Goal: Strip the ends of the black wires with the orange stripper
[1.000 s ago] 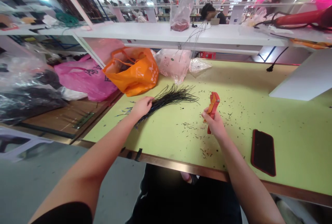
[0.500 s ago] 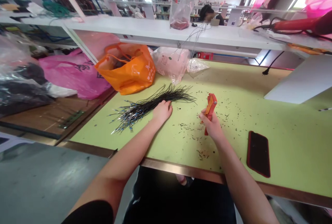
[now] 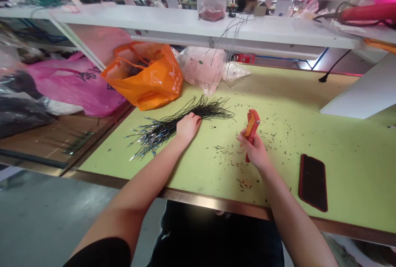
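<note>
A loose bundle of thin black wires [image 3: 213, 109] lies on the green tabletop [image 3: 198, 168], its shiny silver and blue ends fanned toward the lower left. My left hand [image 3: 188, 127] rests on the lower edge of the bundle near its middle, fingers curled together over the wires; whatever is under the fingertips is hidden. To the right, my right hand [image 3: 256, 149] is wrapped round a red and orange hand tool [image 3: 253, 123], held upright above the table. Small dark clippings [image 3: 227, 150] are scattered beneath and around the tool.
A black phone with a red edge [image 3: 313, 182] lies at the right. Behind the wires stand an orange bag [image 3: 154, 81] and a clear plastic bag [image 3: 202, 67]. A white shelf [image 3: 173, 21] crosses the back, with a person beyond it. A white panel [image 3: 355, 89] stands at right.
My left hand has shifted slightly left and up along the wire bundle. The camera view has tilted a little downward. My right hand keeps its hold on the tool.
</note>
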The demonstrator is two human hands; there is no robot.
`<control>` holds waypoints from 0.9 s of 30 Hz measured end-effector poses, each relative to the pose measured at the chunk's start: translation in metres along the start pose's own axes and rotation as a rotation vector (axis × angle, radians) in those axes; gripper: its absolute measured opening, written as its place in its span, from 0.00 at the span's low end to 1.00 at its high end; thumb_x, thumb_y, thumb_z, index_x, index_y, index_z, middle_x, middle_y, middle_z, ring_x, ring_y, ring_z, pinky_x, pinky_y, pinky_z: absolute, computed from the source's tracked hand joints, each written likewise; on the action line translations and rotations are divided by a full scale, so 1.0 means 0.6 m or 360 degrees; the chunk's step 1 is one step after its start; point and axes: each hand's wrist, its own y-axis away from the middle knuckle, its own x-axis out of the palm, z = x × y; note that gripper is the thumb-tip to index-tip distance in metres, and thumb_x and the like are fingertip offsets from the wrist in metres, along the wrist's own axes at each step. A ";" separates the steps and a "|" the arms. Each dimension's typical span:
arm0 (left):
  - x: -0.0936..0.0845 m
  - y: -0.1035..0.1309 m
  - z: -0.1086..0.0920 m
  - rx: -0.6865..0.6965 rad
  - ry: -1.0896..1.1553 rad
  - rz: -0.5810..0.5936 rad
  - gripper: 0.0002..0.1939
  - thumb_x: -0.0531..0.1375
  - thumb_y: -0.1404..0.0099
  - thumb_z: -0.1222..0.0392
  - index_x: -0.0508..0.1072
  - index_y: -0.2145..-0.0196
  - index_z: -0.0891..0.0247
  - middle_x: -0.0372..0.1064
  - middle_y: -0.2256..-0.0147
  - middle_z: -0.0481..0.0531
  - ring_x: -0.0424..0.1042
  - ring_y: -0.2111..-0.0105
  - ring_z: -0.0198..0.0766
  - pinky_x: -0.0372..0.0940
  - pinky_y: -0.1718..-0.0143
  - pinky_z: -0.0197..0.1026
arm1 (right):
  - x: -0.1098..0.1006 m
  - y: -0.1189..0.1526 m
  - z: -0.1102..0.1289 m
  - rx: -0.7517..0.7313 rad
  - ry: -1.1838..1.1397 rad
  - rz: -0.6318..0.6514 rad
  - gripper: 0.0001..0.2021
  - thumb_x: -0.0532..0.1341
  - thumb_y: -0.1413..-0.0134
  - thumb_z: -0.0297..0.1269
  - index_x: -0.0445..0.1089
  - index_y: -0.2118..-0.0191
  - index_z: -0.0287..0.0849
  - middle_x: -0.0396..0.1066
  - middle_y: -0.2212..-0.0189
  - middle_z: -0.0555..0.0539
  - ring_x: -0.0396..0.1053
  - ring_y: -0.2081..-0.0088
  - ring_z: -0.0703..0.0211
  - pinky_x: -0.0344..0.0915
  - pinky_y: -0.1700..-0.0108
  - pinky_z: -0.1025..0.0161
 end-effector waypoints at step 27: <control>-0.145 -0.093 0.073 -0.0050 0.1788 -0.1389 0.19 0.58 0.22 0.38 0.62 0.56 0.56 0.70 0.69 0.43 0.66 0.80 0.29 0.60 0.78 0.34 | -0.003 -0.008 -0.011 -0.0005 -0.0015 -0.0037 0.17 0.67 0.44 0.54 0.69 0.57 0.48 0.69 0.67 0.50 0.66 0.66 0.53 0.67 0.62 0.54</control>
